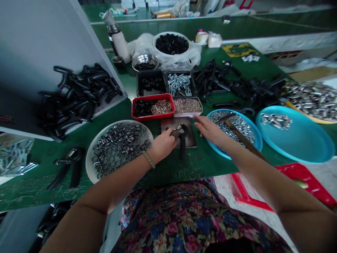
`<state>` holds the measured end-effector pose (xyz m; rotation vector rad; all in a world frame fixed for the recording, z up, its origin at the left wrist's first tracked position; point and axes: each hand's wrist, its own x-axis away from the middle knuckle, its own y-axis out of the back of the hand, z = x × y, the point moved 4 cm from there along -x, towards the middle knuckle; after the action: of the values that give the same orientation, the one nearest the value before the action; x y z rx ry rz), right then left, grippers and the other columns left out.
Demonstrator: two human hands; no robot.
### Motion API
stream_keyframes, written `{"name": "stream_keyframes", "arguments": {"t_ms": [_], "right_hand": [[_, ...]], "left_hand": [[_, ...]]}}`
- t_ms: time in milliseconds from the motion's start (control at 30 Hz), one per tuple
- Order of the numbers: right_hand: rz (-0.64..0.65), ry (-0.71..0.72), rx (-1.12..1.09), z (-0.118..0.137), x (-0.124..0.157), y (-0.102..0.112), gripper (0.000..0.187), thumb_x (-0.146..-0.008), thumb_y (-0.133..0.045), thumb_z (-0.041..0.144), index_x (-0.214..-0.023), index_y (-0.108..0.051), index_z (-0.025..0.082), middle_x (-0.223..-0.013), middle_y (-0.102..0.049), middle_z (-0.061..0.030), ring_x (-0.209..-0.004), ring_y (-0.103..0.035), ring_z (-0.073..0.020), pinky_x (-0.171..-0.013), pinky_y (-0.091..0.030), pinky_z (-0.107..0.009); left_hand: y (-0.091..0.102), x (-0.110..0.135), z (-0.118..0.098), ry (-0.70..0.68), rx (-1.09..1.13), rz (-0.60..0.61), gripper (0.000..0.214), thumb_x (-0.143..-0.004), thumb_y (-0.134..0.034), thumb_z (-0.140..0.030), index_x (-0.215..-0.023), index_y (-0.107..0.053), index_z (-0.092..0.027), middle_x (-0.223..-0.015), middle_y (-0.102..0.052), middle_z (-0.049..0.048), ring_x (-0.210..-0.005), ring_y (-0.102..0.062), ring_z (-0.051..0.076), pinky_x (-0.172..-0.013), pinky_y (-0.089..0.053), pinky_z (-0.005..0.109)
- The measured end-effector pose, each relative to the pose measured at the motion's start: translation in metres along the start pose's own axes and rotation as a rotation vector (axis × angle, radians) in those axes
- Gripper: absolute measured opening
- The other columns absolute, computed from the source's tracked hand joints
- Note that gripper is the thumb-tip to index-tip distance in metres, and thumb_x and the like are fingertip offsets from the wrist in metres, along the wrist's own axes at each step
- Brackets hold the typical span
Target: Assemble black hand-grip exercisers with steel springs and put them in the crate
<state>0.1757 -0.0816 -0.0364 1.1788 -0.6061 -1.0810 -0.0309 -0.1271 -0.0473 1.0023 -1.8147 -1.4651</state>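
Note:
My left hand [164, 143] is closed on a black hand grip [182, 142] with a silver metal piece at its top. The hand grip rests over a flat metal plate [193, 135] on the green table. My right hand [207, 129] is apart from it, to the right, with fingers stretched and nothing visible in them. Its fingertips are near a white tray of small copper-coloured parts [187, 105]. Beside that stands a red tray [152, 118] holding black pieces and copper-coloured parts. A hammer [242, 138] lies across a blue tray of small metal parts [256, 131], close to my right wrist.
A white tray of metal rings [91, 154] stands left, beside another black hand grip [70, 167]. Black handles [81, 88] fill a grey bin; more black parts [223, 79] are heaped at back right. A second blue tray [302, 140] holds metal cylinders. A flask [119, 42] stands behind.

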Motion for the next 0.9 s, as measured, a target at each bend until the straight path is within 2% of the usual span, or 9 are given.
{"name": "stream_keyframes", "arguments": {"t_ms": [100, 167, 233, 367, 433, 567, 667, 800, 900], "right_hand": [[-0.111, -0.319, 0.317, -0.064, 0.051, 0.028, 0.049, -0.090, -0.046, 0.041, -0.129, -0.051, 0.012, -0.117, -0.060, -0.0208, -0.111, -0.055, -0.0360, -0.089, -0.044, -0.053], [-0.011, -0.437, 0.465, -0.095, 0.080, 0.035, 0.045, -0.088, -0.048, 0.039, -0.124, -0.055, 0.012, -0.108, -0.064, -0.0209, -0.104, -0.058, -0.0393, -0.082, -0.047, -0.055], [0.085, -0.489, 0.513, -0.104, 0.097, 0.036, 0.043, -0.089, -0.043, 0.033, -0.124, -0.055, 0.012, -0.106, -0.064, -0.0214, -0.097, -0.061, -0.0385, -0.075, -0.049, -0.053], [0.017, -0.516, 0.346, -0.059, 0.090, 0.037, 0.050, -0.093, -0.031, 0.033, -0.137, -0.043, 0.012, -0.117, -0.060, -0.0238, -0.091, -0.065, -0.0356, -0.072, -0.050, -0.048], [-0.042, -0.463, 0.164, -0.021, 0.076, 0.037, 0.051, -0.094, -0.029, 0.036, -0.140, -0.038, 0.018, -0.116, -0.064, -0.0184, -0.090, -0.067, -0.0324, -0.073, -0.051, -0.044], [0.033, -0.286, -0.069, 0.038, 0.051, 0.030, 0.047, -0.095, -0.031, 0.038, -0.140, -0.039, 0.026, -0.105, -0.070, -0.0096, -0.084, -0.069, -0.0287, -0.069, -0.053, -0.039], [-0.049, -0.295, -0.110, 0.049, 0.042, 0.029, 0.049, -0.095, -0.032, 0.035, -0.143, -0.034, 0.025, -0.110, -0.069, -0.0104, -0.088, -0.069, -0.0283, -0.070, -0.053, -0.039], [0.102, -0.295, -0.083, 0.050, 0.036, 0.022, 0.045, -0.094, -0.034, 0.034, -0.136, -0.044, 0.021, -0.090, -0.073, -0.0108, -0.074, -0.069, -0.0283, -0.062, -0.052, -0.037], [0.000, -0.311, -0.093, 0.049, 0.034, 0.029, 0.045, -0.096, -0.031, 0.034, -0.138, -0.041, 0.021, -0.099, -0.071, -0.0112, -0.082, -0.069, -0.0267, -0.068, -0.052, -0.036]], "left_hand": [[-0.002, 0.001, 0.002, 0.005, 0.043, 0.005, 0.027, -0.095, -0.041, -0.030, -0.106, -0.062, -0.016, -0.113, -0.053, 0.0094, -0.098, -0.058, 0.019, -0.087, -0.050, 0.031], [-0.003, 0.000, 0.003, -0.003, 0.057, 0.000, 0.028, -0.095, -0.039, -0.029, -0.103, -0.062, -0.015, -0.114, -0.053, 0.0098, -0.098, -0.058, 0.019, -0.087, -0.050, 0.030], [-0.004, 0.000, 0.003, -0.007, 0.059, -0.003, 0.029, -0.095, -0.039, -0.029, -0.099, -0.063, -0.014, -0.114, -0.053, 0.0099, -0.097, -0.059, 0.019, -0.086, -0.050, 0.030], [-0.004, 0.000, 0.003, 0.006, 0.040, -0.002, 0.029, -0.095, -0.039, -0.030, -0.098, -0.063, -0.014, -0.112, -0.054, 0.0100, -0.093, -0.060, 0.019, -0.082, -0.052, 0.030], [-0.004, 0.000, 0.003, 0.014, 0.033, 0.001, 0.030, -0.095, -0.039, -0.030, -0.098, -0.063, -0.014, -0.111, -0.054, 0.0100, -0.092, -0.061, 0.019, -0.080, -0.052, 0.031], [-0.003, 0.000, 0.003, 0.022, 0.039, 0.012, 0.029, -0.095, -0.040, -0.030, -0.094, -0.064, -0.014, -0.108, -0.055, 0.0097, -0.087, -0.061, 0.019, -0.076, -0.053, 0.031], [-0.002, 0.000, 0.003, 0.016, 0.061, 0.011, 0.029, -0.095, -0.040, -0.030, -0.096, -0.064, -0.015, -0.108, -0.055, 0.0091, -0.086, -0.061, 0.019, -0.075, -0.053, 0.031], [-0.001, 0.000, 0.002, 0.020, 0.066, 0.025, 0.028, -0.095, -0.039, -0.028, -0.098, -0.064, -0.016, -0.110, -0.054, 0.0087, -0.089, -0.061, 0.019, -0.078, -0.052, 0.030], [-0.001, 0.001, 0.002, 0.019, 0.041, 0.047, 0.028, -0.095, -0.040, -0.028, -0.093, -0.065, -0.016, -0.112, -0.054, 0.0085, -0.089, -0.061, 0.018, -0.078, -0.052, 0.029]]}}
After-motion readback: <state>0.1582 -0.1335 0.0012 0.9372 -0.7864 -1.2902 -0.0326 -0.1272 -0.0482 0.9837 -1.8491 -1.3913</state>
